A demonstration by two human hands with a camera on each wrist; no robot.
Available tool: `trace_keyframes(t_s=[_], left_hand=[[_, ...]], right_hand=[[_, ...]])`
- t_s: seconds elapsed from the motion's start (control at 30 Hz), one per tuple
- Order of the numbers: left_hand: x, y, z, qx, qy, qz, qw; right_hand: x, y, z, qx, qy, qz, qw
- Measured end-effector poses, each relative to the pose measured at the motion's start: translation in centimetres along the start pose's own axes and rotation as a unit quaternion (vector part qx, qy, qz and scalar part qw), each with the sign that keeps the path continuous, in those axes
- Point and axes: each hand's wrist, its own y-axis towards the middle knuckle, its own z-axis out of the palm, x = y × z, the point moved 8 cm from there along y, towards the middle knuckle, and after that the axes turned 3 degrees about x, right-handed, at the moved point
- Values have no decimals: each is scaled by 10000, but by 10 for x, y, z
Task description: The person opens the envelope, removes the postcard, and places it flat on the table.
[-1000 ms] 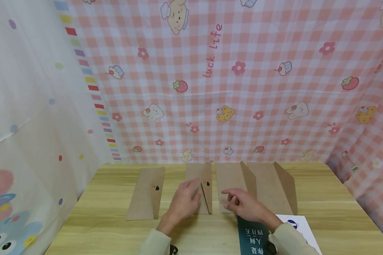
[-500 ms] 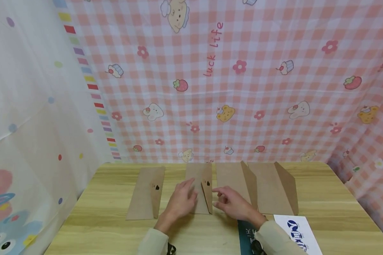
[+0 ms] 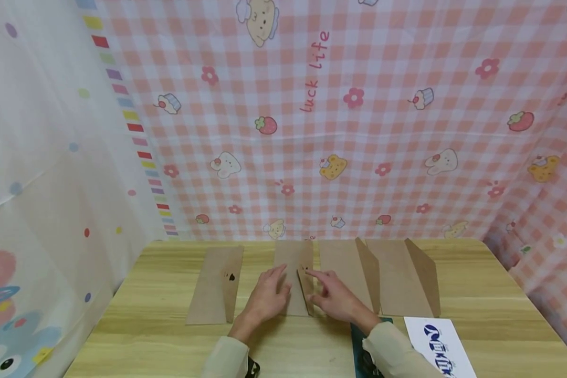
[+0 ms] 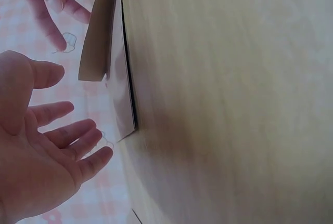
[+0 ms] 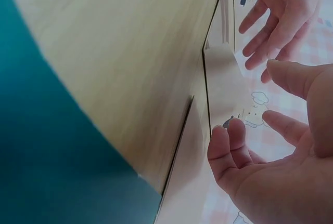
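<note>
My left hand (image 3: pixel 265 295), fingers spread, and right hand (image 3: pixel 337 299), half-curled, both empty, flank the raised flap (image 3: pixel 306 291) of the second-from-left kraft envelope (image 3: pixel 290 253).

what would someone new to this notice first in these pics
Probably the pink checked cloth filling the background. Next, the row of brown envelopes across the wooden table, where the second from left has its flap partly raised between the person's left grip and right grip. Then the white sheet with blue print, near right.
</note>
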Motion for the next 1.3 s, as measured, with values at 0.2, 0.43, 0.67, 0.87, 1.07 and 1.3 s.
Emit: trace_keyframes(t_s=[0.2, 0.43, 0.67, 0.87, 1.07, 1.3], left_hand=[[2, 2, 4, 103, -118, 14, 9999], [3, 5, 7, 261, -135, -8, 9996], [5, 5, 11, 603, -69, -116, 9981], [7, 4, 16, 889, 282, -43, 9956], [7, 3, 19, 1118, 455, -34, 9927], [6, 1, 21, 1334, 779, -22, 9880]], right_hand=[[-3, 4, 6, -39, 15, 120, 9999], [-4, 7, 9, -79, -82, 239, 9997], [-5, 10, 12, -112, -210, 312, 9992], [-7, 11, 14, -72, -149, 415, 9990], [-7, 10, 13, -103, -193, 322, 9992], [-7, 9, 12, -134, -249, 274, 9992]])
